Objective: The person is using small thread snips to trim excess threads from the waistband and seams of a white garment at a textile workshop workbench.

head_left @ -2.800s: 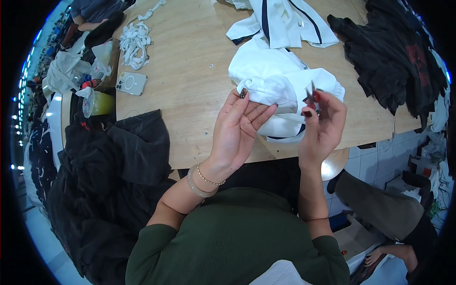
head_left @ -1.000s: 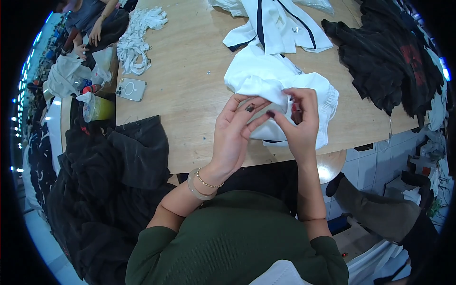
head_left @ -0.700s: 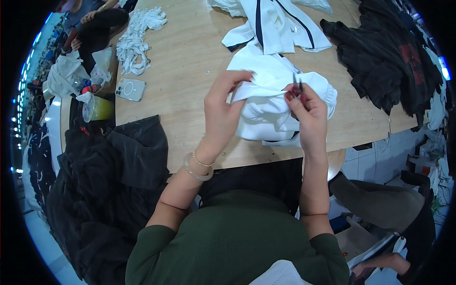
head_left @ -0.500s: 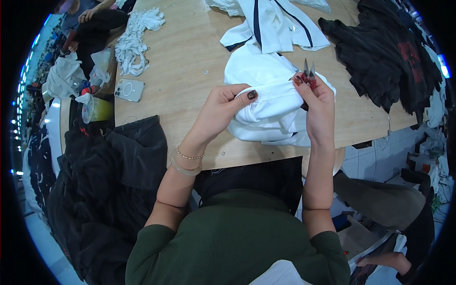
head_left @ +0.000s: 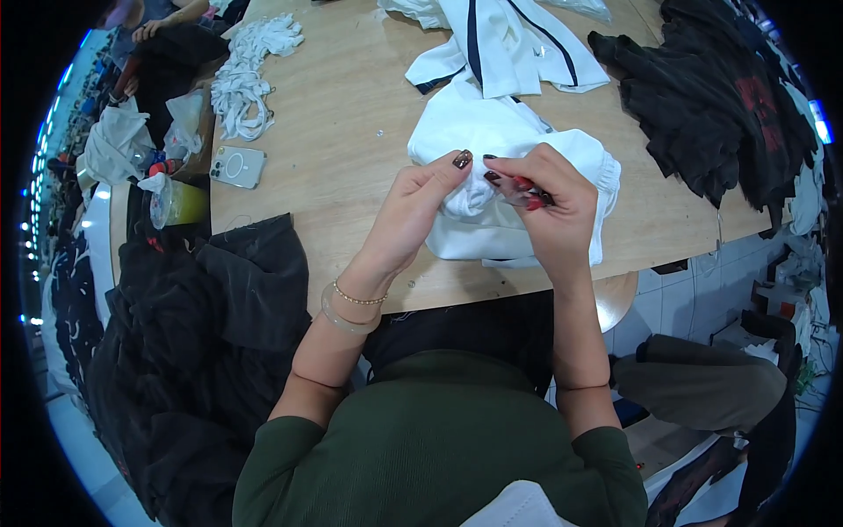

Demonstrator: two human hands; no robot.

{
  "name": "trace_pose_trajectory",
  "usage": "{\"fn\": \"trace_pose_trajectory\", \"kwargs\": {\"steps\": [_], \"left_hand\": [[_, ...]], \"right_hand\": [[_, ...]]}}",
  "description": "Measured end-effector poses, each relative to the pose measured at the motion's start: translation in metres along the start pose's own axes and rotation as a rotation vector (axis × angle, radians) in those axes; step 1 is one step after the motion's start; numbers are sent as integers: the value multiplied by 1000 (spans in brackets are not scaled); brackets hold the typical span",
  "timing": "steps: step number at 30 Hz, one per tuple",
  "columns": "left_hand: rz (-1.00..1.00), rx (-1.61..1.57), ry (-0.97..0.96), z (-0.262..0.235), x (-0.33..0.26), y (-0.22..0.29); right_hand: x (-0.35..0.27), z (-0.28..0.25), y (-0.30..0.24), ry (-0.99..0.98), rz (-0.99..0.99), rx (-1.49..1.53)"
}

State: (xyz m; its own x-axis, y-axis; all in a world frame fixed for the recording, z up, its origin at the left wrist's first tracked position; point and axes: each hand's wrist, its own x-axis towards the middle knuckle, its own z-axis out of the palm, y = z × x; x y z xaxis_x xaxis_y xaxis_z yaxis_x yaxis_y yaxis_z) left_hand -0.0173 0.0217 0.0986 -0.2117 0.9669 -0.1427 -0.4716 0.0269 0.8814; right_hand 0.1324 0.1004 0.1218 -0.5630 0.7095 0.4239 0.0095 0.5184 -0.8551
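A white garment [head_left: 492,241] lies bunched near the table's front edge, with a gathered, elastic-looking edge on its right side. My left hand [head_left: 413,206] is closed on a fold of it, thumb on top. Close beside that thumb, the fingertips of my right hand [head_left: 562,206] are pinched together over the cloth; whether they grip a thread or fabric is too small to tell. Red-handled thread snips [head_left: 530,186] rest inside my right hand, partly hidden by its fingers.
Behind lies another white garment [head_left: 500,53] with dark stripes. Dark clothes are heaped at the right [head_left: 702,105] and left [head_left: 176,325]. A phone [head_left: 238,167], a yellow-green drink cup [head_left: 183,202] and a pile of white strips [head_left: 241,83] stand left. Other people sit nearby.
My right hand has moved left, off the garment's right part, and turned so the snips' blades no longer point up. The garment has spread lower. At lower right, another person's hand has left view.
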Motion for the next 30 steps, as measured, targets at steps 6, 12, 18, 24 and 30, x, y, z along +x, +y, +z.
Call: {"fn": "trace_pose_trajectory", "kwargs": {"steps": [6,12,18,24,30], "left_hand": [[-44,-17,5,4,0,4],[-68,-56,27,8,2,4],[-62,-52,58,4,3,4],[-97,-71,17,-2,3,5],[-138,-129,-7,3,1,7]], "right_hand": [[0,-3,12,134,185,291],[0,0,6,77,-27,43],[0,-20,1,167,299,450],[-4,-57,4,38,170,-38],[2,-49,-5,21,22,-219]]}}
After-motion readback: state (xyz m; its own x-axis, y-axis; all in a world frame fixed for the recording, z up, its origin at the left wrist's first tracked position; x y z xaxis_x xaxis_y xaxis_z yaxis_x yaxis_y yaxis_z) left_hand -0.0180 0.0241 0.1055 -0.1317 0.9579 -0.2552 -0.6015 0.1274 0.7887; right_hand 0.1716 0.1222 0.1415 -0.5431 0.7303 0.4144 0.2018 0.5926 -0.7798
